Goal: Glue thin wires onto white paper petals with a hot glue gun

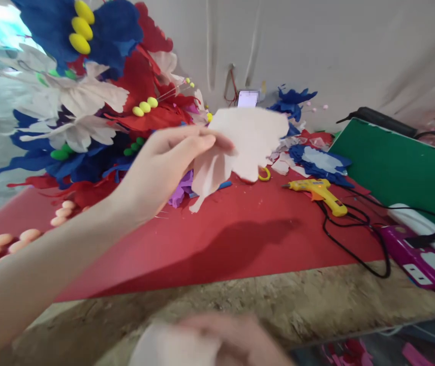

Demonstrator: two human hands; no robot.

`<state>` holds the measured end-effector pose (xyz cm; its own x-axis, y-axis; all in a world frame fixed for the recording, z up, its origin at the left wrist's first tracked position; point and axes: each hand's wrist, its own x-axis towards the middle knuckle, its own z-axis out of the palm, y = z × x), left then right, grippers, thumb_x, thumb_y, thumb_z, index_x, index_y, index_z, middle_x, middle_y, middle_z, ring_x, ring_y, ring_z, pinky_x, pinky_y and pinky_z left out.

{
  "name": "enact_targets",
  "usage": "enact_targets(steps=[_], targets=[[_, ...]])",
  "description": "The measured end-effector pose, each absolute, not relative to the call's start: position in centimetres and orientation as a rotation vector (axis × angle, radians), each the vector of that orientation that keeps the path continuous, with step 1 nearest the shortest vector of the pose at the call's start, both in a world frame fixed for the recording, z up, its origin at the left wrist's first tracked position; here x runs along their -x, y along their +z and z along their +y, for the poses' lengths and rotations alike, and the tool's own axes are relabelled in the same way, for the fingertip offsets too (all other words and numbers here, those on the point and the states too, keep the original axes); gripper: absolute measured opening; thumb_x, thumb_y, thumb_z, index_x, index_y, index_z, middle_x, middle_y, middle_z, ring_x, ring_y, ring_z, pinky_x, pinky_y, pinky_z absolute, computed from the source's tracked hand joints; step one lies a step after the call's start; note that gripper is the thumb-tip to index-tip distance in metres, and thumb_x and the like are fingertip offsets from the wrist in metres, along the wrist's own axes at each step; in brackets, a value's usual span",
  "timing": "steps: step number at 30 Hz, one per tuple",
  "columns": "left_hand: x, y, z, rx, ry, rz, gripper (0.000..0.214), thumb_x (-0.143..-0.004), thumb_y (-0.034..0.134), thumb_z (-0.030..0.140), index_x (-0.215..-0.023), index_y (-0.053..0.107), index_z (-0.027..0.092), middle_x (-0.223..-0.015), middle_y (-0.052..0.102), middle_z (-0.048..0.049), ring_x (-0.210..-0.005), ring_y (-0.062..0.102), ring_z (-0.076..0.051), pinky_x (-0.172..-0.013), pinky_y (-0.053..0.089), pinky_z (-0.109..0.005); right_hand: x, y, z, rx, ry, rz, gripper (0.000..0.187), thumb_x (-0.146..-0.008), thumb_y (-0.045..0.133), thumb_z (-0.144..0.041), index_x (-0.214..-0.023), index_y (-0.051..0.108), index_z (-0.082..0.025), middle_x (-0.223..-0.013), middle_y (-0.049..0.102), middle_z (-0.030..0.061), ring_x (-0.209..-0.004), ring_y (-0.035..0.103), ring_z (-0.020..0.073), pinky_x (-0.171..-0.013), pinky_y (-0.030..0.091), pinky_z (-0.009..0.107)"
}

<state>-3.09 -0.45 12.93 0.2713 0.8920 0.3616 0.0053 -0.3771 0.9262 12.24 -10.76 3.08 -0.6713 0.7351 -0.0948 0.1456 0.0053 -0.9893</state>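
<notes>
At the far left of my feed the room opens toward a bright patch [0, 25], and peach-coloured ovals [2, 240] lie on the table [278, 259], whose top is smooth red with a rough, mottled brown strip [259, 300] along the near edge. Big blue, red and white flowers [126, 76] crowd behind them. My left hand [175, 157] reaches in from that side, fingers pinched narrow on a pale petal piece [251, 137], which I see held above the middle of the red top, its shadow falling below. At the bottom, my right hand [244, 338] is blurred beside a pale scrap [175, 345]; I cannot tell how its fingers stand. Against the grey wall [335, 46] a phone [248, 98] glows, its screen too small for me to read. Further right lie a yellow glue gun [318, 193] with a black cord, a leaning green board [400, 168] and a purple box [419, 256] with white panels, any print on it illegible from here.
</notes>
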Motion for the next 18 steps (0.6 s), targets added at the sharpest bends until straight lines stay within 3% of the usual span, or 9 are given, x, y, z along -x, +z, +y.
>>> enact_targets(steps=[3,6,9,13,16,18], targets=[[3.0,9.7,-0.3,-1.569,0.981,0.887,0.038,-0.086,0.035,0.038,-0.082,0.063,0.012,-0.049,0.057,0.0020,-0.044,0.055,-0.012,-0.044,0.041,-0.021,-13.6,3.7,-7.6,1.085,1.700,-1.435,0.038,-0.084,0.044,-0.047,-0.096,0.061,-0.015,-0.086,0.063,0.0059,-0.072,0.059,0.0127,-0.062,0.047,0.024],[2.1,7.0,-0.7,-1.596,0.921,0.894,0.043,-0.081,0.038,0.049,-0.077,0.063,0.014,-0.071,0.065,-0.0032,-0.070,0.060,-0.018,-0.062,0.047,-0.028,-14.5,4.1,-4.5,1.145,1.573,-1.190,0.033,-0.072,0.060,-0.044,-0.088,0.063,-0.015,-0.086,0.065,0.0053,-0.080,0.060,0.0147,-0.072,0.047,0.024],[1.2,5.8,-0.9,-1.637,0.919,1.063,0.025,-0.072,0.055,0.039,-0.077,0.063,0.016,-0.075,0.064,-0.0010,-0.059,0.056,-0.014,-0.053,0.044,-0.024,-14.8,4.3,-2.4,1.124,1.489,-1.279,0.032,-0.074,0.057,-0.043,-0.088,0.064,-0.015,-0.084,0.067,0.0055,-0.080,0.061,0.0160,-0.074,0.049,0.027],[1.8,6.5,-0.3,-1.530,1.147,1.224,0.009,-0.065,0.061,0.024,-0.059,0.062,0.017,-0.052,0.056,0.0040,-0.045,0.048,-0.009,-0.042,0.037,-0.020,-16.2,3.6,0.0,1.190,1.068,-1.712,0.038,-0.080,0.047,-0.045,-0.097,0.062,-0.014,-0.098,0.066,0.0097,-0.088,0.062,0.0202,-0.082,0.050,0.037],[2.9,7.9,0.5,-1.391,1.325,1.217,0.012,-0.067,0.060,0.028,-0.060,0.061,0.019,-0.041,0.049,0.0071,-0.033,0.040,-0.008,-0.030,0.031,-0.019,-18.2,2.0,1.6,1.335,0.414,-2.064,0.053,-0.082,0.041,-0.046,-0.117,0.053,-0.009,-0.126,0.050,0.0168,-0.118,0.046,0.0273,-0.101,0.033,0.048],[3.5,8.9,0.9,-1.278,1.466,1.204,0.010,-0.066,0.062,0.024,-0.059,0.060,0.018,-0.044,0.053,0.0059,-0.032,0.040,-0.007,-0.028,0.029,-0.018,-19.3,0.9,2.1,1.432,0.234,-2.288,0.065,-0.083,0.036,-0.049,-0.125,0.045,0.000,-0.133,0.038,0.0218,-0.126,0.034,0.0307,-0.104,0.027,0.051]])
